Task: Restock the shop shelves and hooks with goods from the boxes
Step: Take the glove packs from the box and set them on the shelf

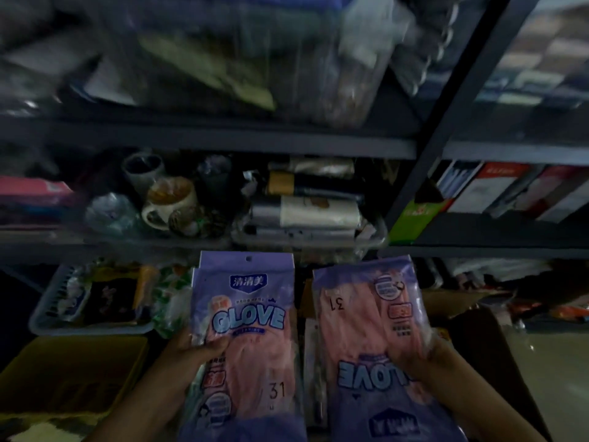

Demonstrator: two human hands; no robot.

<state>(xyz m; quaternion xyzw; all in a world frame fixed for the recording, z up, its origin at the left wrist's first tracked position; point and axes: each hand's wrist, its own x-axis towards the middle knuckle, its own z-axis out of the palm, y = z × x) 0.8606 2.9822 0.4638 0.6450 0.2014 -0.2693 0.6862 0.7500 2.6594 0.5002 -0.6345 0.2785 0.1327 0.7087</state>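
Below the dark metal shelf [207, 141] I see two purple glove packs held up side by side, slightly apart. My left hand [194, 344] grips the left glove pack [247, 330] at its left edge, thumb curled over the front just under the word GLOVE; that pack stands upright, its hang hole at the top, and another pack's edge shows just behind it. My right hand [428, 352] holds the right glove pack [371, 333] at its right edge, fingers wrapped onto the front; this pack is turned upside down, so its lettering reads inverted. Both packs show pink gloves inside and a handwritten 31.

Under the shelf, straight behind the packs, sit a patterned mug [170, 202] and a tray of rolled bags [306, 205]. Lower and to the left of the shelf is a pale basket [43, 317] of small packets, with a yellow box [73, 371] beneath it. To the right, an open cardboard box [478, 330] lies near my right hand.
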